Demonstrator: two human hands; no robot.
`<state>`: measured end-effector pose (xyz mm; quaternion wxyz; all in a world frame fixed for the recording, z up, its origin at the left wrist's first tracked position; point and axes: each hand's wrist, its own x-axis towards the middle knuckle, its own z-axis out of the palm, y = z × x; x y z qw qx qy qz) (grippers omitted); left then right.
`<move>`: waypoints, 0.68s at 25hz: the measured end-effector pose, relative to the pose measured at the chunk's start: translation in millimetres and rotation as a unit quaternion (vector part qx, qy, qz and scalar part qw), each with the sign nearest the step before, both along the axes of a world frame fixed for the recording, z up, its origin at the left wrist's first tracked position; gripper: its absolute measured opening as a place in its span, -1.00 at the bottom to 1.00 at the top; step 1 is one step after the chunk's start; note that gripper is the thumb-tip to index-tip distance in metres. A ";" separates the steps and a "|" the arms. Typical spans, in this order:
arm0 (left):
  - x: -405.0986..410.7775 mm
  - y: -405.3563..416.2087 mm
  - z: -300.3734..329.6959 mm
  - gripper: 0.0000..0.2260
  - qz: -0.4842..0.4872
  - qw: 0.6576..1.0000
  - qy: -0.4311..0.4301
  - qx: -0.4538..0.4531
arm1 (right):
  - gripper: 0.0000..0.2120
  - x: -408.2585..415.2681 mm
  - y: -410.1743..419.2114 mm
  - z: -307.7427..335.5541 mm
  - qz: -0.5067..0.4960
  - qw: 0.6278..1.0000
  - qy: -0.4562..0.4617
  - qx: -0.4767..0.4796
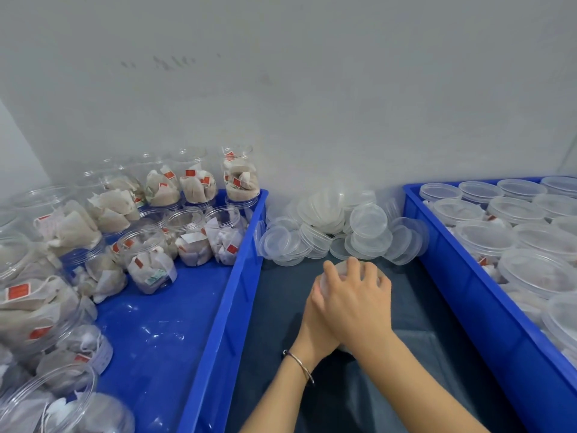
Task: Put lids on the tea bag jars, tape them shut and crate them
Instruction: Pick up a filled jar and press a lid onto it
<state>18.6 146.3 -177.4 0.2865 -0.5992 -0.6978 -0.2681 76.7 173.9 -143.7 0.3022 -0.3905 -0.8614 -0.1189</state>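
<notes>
Observation, standing at the bench. Both hands work on one clear plastic jar (340, 270) that stands on the dark grey cloth-covered surface (281, 307) between the two crates. The right hand (356, 301) lies over its top, fingers curled down round the clear round lid (345, 267); judged to be pressing or turning it home. The left hand (315, 310) sits largely under the right and appears to grip the jar's side; its fingers are mostly hidden, so I cannot tell how far they wrap.

Stock, left: blue plastic crate (246, 251) holding open-mouthed clear jars of tea bags with red tags (146, 260), none lidded as far as I can see. Roughly half its floor is bare.

Stock, middle: loose heap of clear plastic lids (343, 229) against the wall, just beyond the hands.

Stock, right: second blue plastic crate (443, 270) packed with lidded jars (515, 210), tops facing up. Whether these are taped cannot be told from here; no tape roll is in view.

Assessment: the job looks somewhere past the middle. Many jars are capped and crated, a fair batch is left on the left, and the one in hand is at the lidding step, with taping and crating to come.
</notes>
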 end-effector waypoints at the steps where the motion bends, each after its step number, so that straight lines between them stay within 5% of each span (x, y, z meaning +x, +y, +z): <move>1: 0.0 3.0 -0.8 -0.19 0.005 1.000 -0.005 0.007 | -0.78 0.7 2.1 0.2 0.016 1.000 0.007 -0.002; 5: -9.9 6.2 1.1 -0.27 -0.033 0.993 -0.112 -0.010 | -0.69 8.1 14.0 3.1 0.093 0.995 -0.007 -0.029; 6: -12.8 4.2 -3.5 -0.36 -0.079 0.977 -0.193 -0.029 | -0.67 9.4 14.8 4.8 0.103 0.994 -0.008 -0.043; 9: -20.4 -1.8 -6.6 -0.40 -0.134 0.856 -0.492 -0.086 | -0.70 17.0 19.6 10.7 0.151 0.985 0.010 -0.086; 12: -20.8 -3.8 -3.1 -0.47 -0.158 0.844 -0.501 -0.105 | -0.70 29.7 33.1 19.2 0.262 0.952 -0.038 -0.152; 15: -14.6 -0.1 7.5 -0.59 -0.173 0.879 -0.430 -0.108 | -0.68 38.4 47.4 29.9 0.349 0.908 -0.108 -0.203; 17: -8.9 -5.2 13.3 -0.66 -0.153 0.893 -0.411 -0.100 | -0.68 38.3 45.2 29.8 0.336 0.914 -0.132 -0.185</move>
